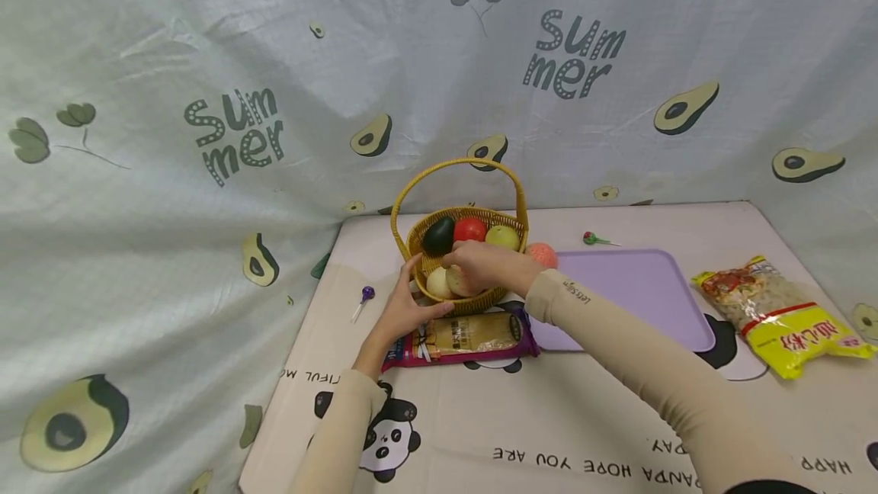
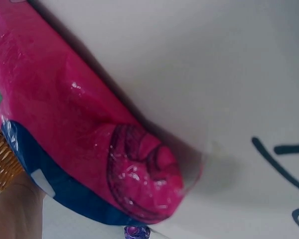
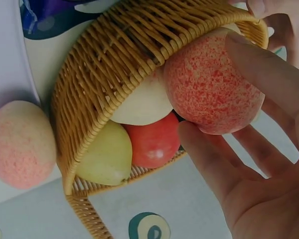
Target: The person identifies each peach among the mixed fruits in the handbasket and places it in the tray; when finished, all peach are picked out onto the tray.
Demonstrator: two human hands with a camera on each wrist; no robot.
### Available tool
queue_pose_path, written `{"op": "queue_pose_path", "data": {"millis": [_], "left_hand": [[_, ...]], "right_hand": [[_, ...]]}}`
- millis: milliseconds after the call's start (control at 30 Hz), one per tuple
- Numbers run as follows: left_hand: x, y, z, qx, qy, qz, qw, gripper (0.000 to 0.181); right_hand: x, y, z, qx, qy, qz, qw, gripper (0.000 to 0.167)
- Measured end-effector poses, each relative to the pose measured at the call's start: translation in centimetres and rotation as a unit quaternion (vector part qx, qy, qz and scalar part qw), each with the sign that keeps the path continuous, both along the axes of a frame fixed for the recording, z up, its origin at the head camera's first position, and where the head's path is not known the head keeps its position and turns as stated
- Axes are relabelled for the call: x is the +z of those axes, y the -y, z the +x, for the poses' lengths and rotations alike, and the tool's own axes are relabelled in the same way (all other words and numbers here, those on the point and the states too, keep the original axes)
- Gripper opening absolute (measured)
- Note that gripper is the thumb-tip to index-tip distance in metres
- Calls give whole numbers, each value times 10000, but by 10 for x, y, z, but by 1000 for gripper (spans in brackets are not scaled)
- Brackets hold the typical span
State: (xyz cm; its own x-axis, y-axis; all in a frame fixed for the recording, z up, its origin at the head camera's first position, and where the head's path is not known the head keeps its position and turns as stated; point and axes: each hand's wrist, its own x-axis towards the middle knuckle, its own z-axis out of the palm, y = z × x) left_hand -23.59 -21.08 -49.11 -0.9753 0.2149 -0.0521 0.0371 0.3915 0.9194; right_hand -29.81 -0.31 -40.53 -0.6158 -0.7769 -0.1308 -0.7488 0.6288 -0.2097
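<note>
Centre frame: right hand [image 1: 488, 264] curling fingers round speckled peach [image 3: 212, 82] at wicker basket's [image 3: 114, 57] mouth | left hand [image 1: 403, 312] holding fingers wide apart at left rim

Looks like a small curtained-off tabletop booth; home or studio, can't tell. In head view, a fabric curtain [image 1: 411, 44] w/ avocado prints [image 1: 686, 108] & "summer" lettering [image 1: 575, 56] runs approx. 9 thru 12 to 3 o'clock, closing in a pale tbl [image 1: 549, 410] w/ panda pics [image 1: 392, 441] & upside-down txt [image 1: 593, 466] near 6.
</note>
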Motion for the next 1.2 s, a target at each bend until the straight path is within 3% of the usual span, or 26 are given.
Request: {"op": "queue_pose_path", "data": {"millis": [100, 200, 367, 500, 600, 667, 933, 1200], "left_hand": [[11, -2, 5, -54, -34, -37, 10000, 107], [12, -2, 7, -43, -103, -22, 9999, 106], [7, -3, 5, -1, -73, -24, 10000, 108], [-9, 0, -3, 61, -51, -95, 9999, 111], [-23, 3, -9, 141, -149, -102, 9997, 112], [-27, 3, -10, 199, -236, -90, 9995, 111], [-27, 2, -11, 227, -320, -67, 9992, 111], [-28, 4, -12, 210, -317, -168, 9991, 106]], "right_hand": [[0, 0, -1, 0, 25, -15, 10000, 52], [0, -2, -1, 8, 78, -60, 10000, 53], [-1, -10, -2, 91, 32, -434, 9990, 52], [3, -20, -3, 76, -22, -736, 9973, 53], [9, -30, -4, -86, 19, -879, 9961, 55], [12, -39, -5, -179, 61, -1064, 9941, 55], [13, -92, -16, -579, 4, -1908, 9799, 55], [9, -156, -19, -1549, 248, -2099, 9651, 60]]}}
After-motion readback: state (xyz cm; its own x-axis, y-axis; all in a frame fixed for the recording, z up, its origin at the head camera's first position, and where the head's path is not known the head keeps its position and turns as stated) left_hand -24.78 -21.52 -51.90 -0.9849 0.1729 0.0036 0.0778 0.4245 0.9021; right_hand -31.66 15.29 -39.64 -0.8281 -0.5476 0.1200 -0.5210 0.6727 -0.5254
